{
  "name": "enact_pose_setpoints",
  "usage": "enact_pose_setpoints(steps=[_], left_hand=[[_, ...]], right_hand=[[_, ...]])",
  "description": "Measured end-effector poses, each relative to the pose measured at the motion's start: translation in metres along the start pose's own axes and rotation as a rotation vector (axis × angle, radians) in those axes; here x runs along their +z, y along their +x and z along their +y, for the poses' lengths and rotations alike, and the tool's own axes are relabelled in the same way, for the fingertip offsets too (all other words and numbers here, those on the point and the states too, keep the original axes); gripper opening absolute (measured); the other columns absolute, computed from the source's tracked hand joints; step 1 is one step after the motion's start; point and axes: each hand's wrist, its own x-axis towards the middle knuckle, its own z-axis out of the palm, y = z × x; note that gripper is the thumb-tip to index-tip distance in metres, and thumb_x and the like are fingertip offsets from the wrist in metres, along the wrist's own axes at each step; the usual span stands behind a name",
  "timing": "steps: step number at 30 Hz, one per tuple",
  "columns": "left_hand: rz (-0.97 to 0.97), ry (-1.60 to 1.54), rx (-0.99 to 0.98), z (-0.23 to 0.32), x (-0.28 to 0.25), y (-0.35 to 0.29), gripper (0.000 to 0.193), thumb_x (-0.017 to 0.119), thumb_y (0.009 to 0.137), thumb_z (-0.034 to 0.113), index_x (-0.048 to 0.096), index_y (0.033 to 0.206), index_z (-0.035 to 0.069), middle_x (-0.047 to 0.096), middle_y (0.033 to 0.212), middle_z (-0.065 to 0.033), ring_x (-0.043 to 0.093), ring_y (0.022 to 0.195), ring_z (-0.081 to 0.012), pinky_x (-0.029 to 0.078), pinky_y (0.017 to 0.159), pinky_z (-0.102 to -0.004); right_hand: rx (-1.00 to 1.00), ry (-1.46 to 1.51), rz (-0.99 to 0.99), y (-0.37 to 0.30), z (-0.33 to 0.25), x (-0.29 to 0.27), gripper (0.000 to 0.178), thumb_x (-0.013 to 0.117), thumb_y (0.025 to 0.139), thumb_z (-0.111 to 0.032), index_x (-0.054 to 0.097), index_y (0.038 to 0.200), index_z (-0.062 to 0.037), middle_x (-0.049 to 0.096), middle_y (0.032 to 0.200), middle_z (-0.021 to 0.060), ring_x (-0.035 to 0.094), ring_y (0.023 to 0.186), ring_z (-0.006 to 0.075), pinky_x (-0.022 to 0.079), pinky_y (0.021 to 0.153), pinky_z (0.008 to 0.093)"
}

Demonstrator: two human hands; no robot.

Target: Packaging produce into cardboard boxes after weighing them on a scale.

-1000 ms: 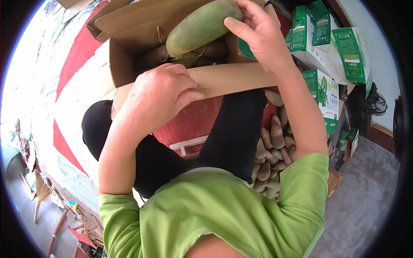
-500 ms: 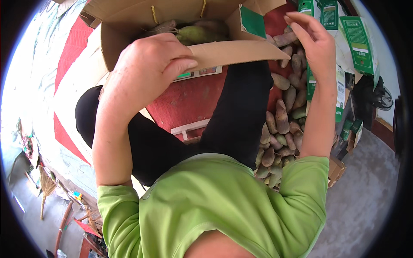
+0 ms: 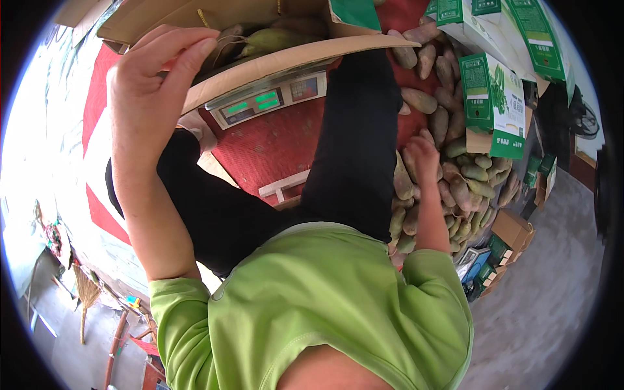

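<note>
An open cardboard box [image 3: 153, 26] with yellow cord handles stands at the top, holding several green radishes [image 3: 266, 40]. My left hand [image 3: 146, 84] is over the box's near left side, thumb and fingertips pinched together by a radish's thin root; whether they grip it is unclear. The box's front flap [image 3: 305, 52] slants out toward me. Under it shows a scale [image 3: 266, 97] with lit green displays. At the right, my right hand [image 3: 422, 156] is down on a pile of soil-stained radishes [image 3: 461, 188], fingers curled; what they hold is hidden.
Green-and-white printed cartons [image 3: 494, 104] stand beyond the pile on the right. A small open cardboard box [image 3: 513, 237] lies beside it. My legs [image 3: 357, 149] straddle the red mat [image 3: 253, 153]. A straw broom [image 3: 84, 289] lies at lower left.
My right hand has dropped from beside the box's right flap to the radish pile. My left hand has moved left and up off the front flap, and more of the scale shows.
</note>
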Motion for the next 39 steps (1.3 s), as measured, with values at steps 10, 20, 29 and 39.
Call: enact_pose_setpoints(steps=[10,20,29,39], left_hand=[[-0.069,0.026,-0.032,-0.016,-0.002,0.005,0.016,0.061,0.089,0.005,0.068,0.101,-0.001,0.065,0.091,-0.0047,0.061,0.084,-0.0112,0.047,0.078,-0.0219],[-0.027,0.122,-0.168,-0.027,0.0,0.002,0.02,0.058,0.093,0.01,0.069,0.107,0.001,0.067,0.101,-0.0078,0.062,0.092,-0.0152,0.049,0.084,-0.026],[-0.011,0.092,-0.263,-0.028,0.002,0.015,0.021,0.058,0.093,0.012,0.069,0.106,0.0,0.068,0.103,-0.0071,0.063,0.095,-0.015,0.051,0.089,-0.0282],[0.015,0.062,-0.246,-0.039,-0.025,0.001,0.021,0.06,0.092,0.012,0.068,0.104,-0.003,0.067,0.102,-0.0093,0.062,0.093,-0.0146,0.051,0.084,-0.0265]], right_hand=[[0.117,-0.556,-0.381,-0.107,0.116,0.043,0.026,0.06,0.085,-0.029,0.069,0.09,-0.0053,0.067,0.09,0.0187,0.066,0.086,0.035,0.052,0.074,0.041],[0.464,-0.287,-0.257,-0.129,0.095,0.068,0.025,0.067,0.079,-0.027,0.069,0.095,-0.0081,0.071,0.088,0.0121,0.069,0.081,0.0234,0.052,0.072,0.0346],[0.24,-0.512,0.022,-0.137,0.131,0.038,0.015,0.066,0.08,-0.019,0.071,0.089,-0.0077,0.069,0.08,0.0114,0.069,0.074,0.019,0.053,0.07,0.0331],[0.702,-0.82,1.049,-0.176,0.1,-0.141,0.066,0.08,0.069,-0.036,0.055,0.122,-0.0046,0.061,0.115,0.0159,0.056,0.11,0.0338,0.043,0.095,0.044]])
